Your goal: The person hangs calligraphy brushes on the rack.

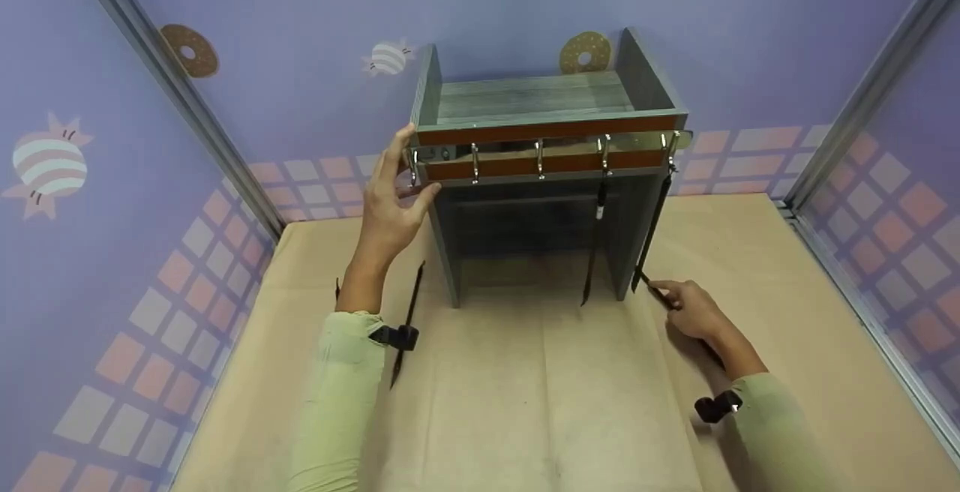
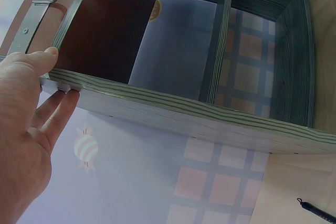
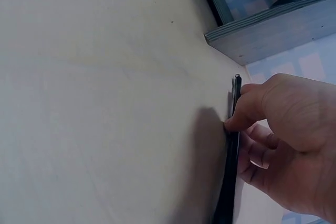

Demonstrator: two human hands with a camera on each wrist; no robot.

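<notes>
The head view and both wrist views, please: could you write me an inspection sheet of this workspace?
Surface: tan paper-covered table.
Job's things: grey wooden rack with a row of metal hooks; two black straps hang from the right-hand hooks.
Clutter: another black strap lies on the table at left.
Grippers: left hand rests on the rack's left corner; right hand pinches a black strap lying on the table.
Cables: nothing seen.
Surroundings: purple patterned walls.

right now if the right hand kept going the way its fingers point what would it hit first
Probably the right side panel of the shelf. The right hand pinches a black strap on the table and points up-left toward the panel's foot. Another strap hangs from a hook just in front; depth is unclear.
</notes>
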